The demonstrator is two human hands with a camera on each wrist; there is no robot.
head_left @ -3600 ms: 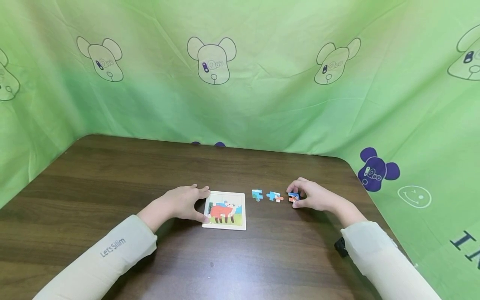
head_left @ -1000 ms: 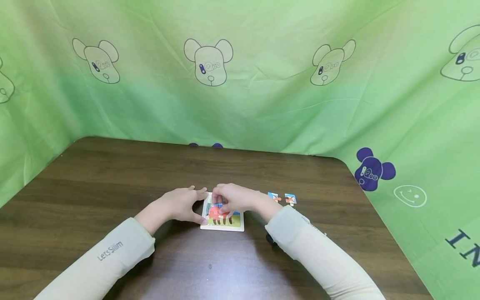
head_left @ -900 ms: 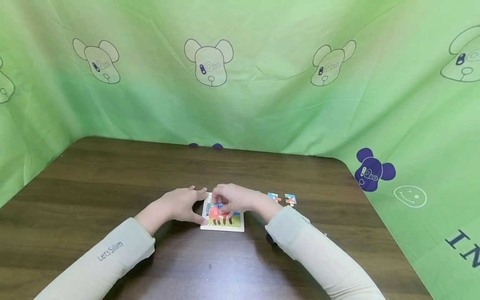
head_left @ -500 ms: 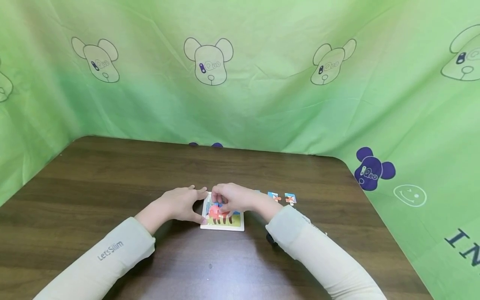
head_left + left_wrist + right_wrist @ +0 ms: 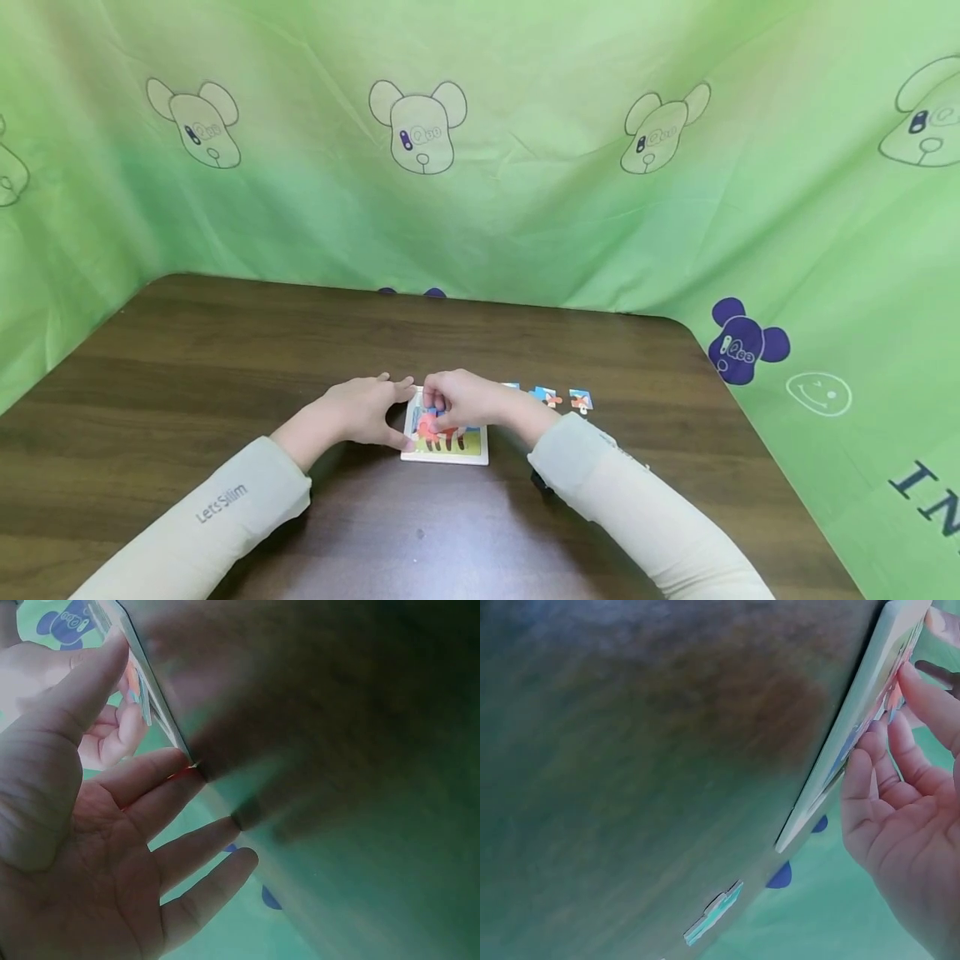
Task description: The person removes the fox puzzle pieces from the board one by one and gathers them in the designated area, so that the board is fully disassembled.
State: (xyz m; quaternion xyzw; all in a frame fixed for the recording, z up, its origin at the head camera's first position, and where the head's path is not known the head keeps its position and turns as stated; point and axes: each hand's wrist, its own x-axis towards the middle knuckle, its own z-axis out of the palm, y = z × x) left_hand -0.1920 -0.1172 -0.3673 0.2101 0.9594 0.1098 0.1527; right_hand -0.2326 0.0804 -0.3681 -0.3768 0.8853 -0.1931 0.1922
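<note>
A small jigsaw puzzle in a white-rimmed tray (image 5: 446, 459) lies flat on the table, with a red animal on green ground. My left hand (image 5: 356, 408) steadies its left side: the thumb rests on the near corner, and the straight fingers spread toward the far corner. Over the tray, my right hand (image 5: 463, 397) pinches a red and blue puzzle piece (image 5: 426, 425) between thumb and fingers. In the left wrist view the puzzle piece (image 5: 142, 703) stands tilted at the tray's surface. My right fingers partly hide the tray's upper part.
Right of the tray lie three loose puzzle pieces in a row: one (image 5: 511, 386) partly behind my right wrist, a middle one (image 5: 546, 396) and a far right one (image 5: 581, 399). The brown table (image 5: 285, 333) ends at a green printed curtain (image 5: 525, 208).
My right hand has let go of the rightmost loose piece and moved left to the tray, where it now pinches the red and blue piece. My left hand has stayed at the tray.
</note>
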